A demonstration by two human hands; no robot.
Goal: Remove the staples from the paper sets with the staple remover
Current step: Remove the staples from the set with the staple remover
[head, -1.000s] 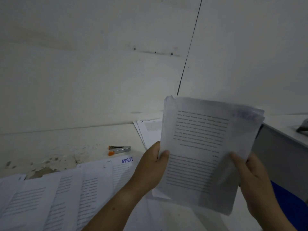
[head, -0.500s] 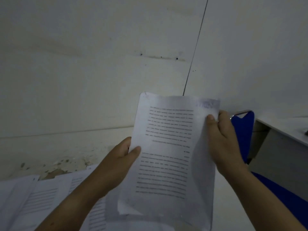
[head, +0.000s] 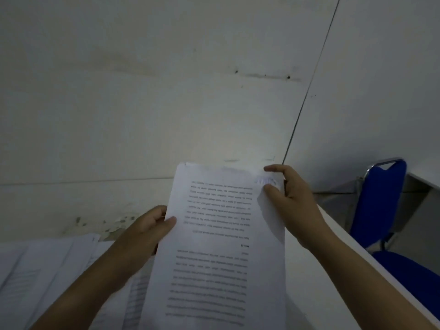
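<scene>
Paper set (head: pixel 221 246) is held up above the worktop (head: pixel 309 294), its 9 o'clock edge pinched by fingers of the left hand (head: pixel 145 232), its crumpled 1 o'clock corner pinched by the right hand (head: pixel 295 206); blurred printed lines cover it.

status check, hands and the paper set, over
Left hand grips paper set at its left edge. Right hand pinches its top right corner. Staple remover not in view.
</scene>
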